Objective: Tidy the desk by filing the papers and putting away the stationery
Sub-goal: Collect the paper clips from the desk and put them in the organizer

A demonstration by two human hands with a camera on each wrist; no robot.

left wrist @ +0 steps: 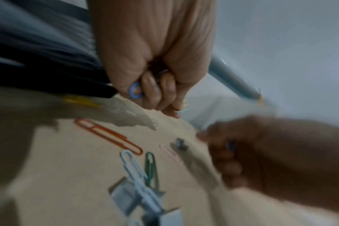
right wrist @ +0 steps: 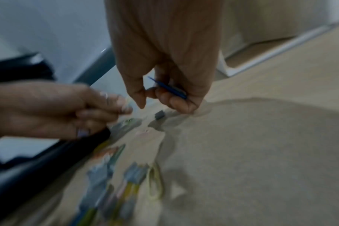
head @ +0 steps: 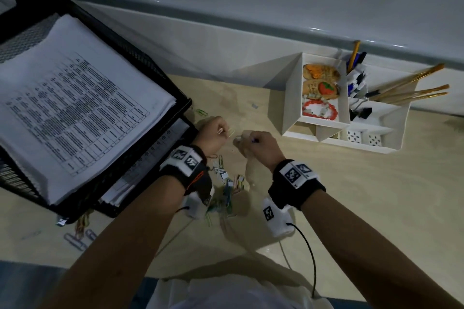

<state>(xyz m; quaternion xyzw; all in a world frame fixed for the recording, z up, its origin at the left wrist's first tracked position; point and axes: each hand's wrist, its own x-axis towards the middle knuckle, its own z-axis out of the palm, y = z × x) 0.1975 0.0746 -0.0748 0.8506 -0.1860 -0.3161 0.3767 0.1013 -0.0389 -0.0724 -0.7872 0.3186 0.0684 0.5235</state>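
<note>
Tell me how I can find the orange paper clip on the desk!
Find the black paper tray on the left. Just off its near corner, loose clips lie scattered on the desk. The orange paper clip is the longest one there, beside a pale blue clip and a green clip.

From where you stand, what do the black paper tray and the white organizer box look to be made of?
The black paper tray looks like metal mesh with a matte dark coating: its walls show a fine grid. The white organizer box seems smooth plastic or painted board, with flat thin walls and crisp edges; which of the two I cannot tell.
</note>
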